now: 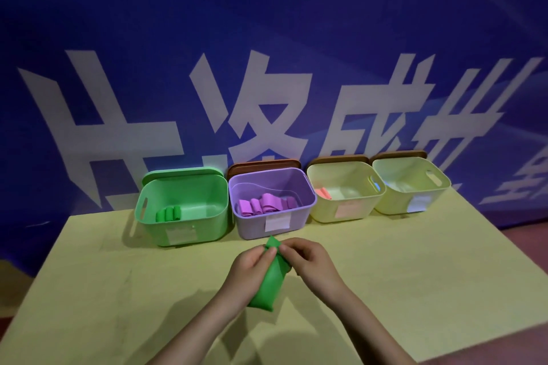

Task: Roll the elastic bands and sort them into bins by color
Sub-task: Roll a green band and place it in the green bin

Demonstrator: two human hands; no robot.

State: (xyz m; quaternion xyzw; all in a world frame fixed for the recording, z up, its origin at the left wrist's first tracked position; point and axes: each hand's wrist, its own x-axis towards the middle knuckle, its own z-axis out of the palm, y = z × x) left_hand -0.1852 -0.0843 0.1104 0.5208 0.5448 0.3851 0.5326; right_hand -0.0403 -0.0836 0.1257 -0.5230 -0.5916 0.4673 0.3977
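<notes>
A green elastic band [268,283] hangs flat above the yellow table [118,290], its top end pinched between both hands. My left hand [250,268] grips its upper left side and my right hand [308,261] pinches the upper right corner. Behind them stands a green bin [184,228] holding rolled green bands [168,213]. Beside it a purple bin [255,228] holds several pink-purple rolls [264,204].
Two pale yellow bins stand to the right: one [341,210] with an orange-pink roll [323,193] inside, the far one [415,201] with something pale blue. All four bins line the table's back edge against a blue banner. The table's right edge runs diagonally.
</notes>
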